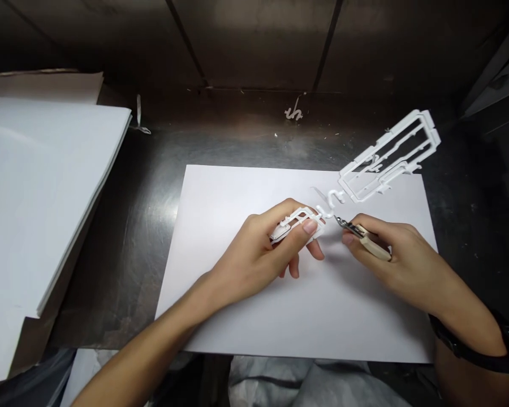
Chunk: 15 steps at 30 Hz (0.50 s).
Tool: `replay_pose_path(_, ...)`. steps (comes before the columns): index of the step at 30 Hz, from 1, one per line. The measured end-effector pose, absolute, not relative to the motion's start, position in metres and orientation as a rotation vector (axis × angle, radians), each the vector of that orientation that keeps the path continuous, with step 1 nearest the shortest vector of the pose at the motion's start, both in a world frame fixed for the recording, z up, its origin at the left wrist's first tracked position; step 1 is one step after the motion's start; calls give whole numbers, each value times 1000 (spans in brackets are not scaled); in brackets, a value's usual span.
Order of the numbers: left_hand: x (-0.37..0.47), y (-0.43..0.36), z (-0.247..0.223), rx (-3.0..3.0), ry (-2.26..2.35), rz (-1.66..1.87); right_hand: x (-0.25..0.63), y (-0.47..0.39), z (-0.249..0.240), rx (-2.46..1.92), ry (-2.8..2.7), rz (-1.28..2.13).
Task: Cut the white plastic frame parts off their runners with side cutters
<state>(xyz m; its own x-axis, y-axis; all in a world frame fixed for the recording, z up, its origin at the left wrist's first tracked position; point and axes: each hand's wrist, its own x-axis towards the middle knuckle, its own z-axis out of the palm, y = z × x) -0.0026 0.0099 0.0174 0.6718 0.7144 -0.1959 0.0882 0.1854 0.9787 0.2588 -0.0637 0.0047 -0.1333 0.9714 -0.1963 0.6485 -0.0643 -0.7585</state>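
Observation:
My left hand (275,243) is closed on the near end of a white plastic moulded frame (390,155), thumb on top. The frame slants up and to the right over the sheet, two openwork sections joined by a narrow curved neck. In my right hand (398,254) is a pair of small nippers (365,237) with metal jaws and cream handles. Their tip points at the neck, close to my left thumb; whether it touches the plastic I cannot tell. Beneath both hands lies a white paper sheet (220,333). My fingers partly hide the frame's near section.
A stack of white sheets (46,186) on cardboard stands at the left. Behind the paper, a white plastic scrap (294,111) and small crumbs lie on the dark metal table (123,271). A thin white strip (139,116) sits beside the stack. A dark panelled wall rises at the back.

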Motion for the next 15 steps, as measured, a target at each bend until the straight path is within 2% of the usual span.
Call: replay_pose_path(15, -5, 13, 15, 1432, 701, 500, 255, -66, 11, -1774, -1856, 1273)
